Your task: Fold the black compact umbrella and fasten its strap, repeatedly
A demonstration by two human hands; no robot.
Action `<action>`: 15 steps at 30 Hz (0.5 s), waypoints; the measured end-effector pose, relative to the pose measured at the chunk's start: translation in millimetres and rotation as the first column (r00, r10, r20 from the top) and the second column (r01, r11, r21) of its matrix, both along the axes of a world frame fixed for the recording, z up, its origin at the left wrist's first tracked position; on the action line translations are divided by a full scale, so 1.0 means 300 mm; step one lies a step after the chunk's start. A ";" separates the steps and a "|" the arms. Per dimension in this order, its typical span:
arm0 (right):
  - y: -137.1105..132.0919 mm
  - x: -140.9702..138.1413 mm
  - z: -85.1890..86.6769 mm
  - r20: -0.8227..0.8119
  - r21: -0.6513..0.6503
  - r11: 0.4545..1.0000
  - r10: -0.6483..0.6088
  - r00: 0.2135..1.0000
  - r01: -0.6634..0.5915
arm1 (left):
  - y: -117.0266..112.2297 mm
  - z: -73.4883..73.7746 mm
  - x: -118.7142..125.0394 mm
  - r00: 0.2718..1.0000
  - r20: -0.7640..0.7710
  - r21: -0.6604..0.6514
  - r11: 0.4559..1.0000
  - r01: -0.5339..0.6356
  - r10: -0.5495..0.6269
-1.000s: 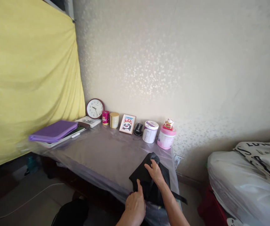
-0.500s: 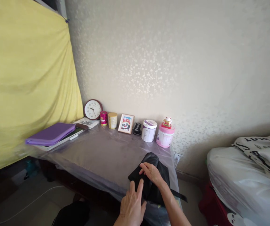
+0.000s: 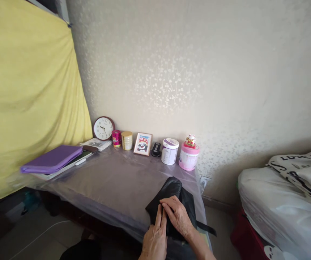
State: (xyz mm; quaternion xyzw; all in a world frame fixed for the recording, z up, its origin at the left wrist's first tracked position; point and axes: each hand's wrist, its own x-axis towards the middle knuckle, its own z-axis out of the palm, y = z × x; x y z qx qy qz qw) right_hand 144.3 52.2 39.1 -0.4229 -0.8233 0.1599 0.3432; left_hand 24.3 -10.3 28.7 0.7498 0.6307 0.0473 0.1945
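Observation:
A black, slightly shiny piece of folded fabric (image 3: 171, 186) with a strap lies on the table's near right corner. I cannot tell exactly what kind of article it is. My left hand (image 3: 156, 234) rests on its near left part, with fingers stretched out and pointing away from me. From the right, my right hand (image 3: 178, 216) reaches over the fabric, its fingers bent and thumb and fingertips together on it. The fingertips of both hands meet at the middle of the fabric and hide that spot. The black strap (image 3: 206, 228) sticks out to the right, past the table edge.
Along the wall stand a clock (image 3: 103, 128), a pink can (image 3: 116, 138), a panda picture frame (image 3: 143, 144), a white tub (image 3: 170, 151) and a pink-lidded tub (image 3: 189, 157) bearing a cat figurine. A purple folder (image 3: 52, 159) lies left. White bundles (image 3: 275, 195) sit right.
My right hand has turned and come nearer, its fingertips now against the left hand's. My left hand's fingers have closed up side by side. The view has shifted slightly.

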 end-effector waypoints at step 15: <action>0.312 0.083 -0.092 0.187 0.136 0.979 -0.178 0.966 0.155 | 0.024 -0.015 0.011 0.998 -0.053 -0.045 0.998 -0.040 0.037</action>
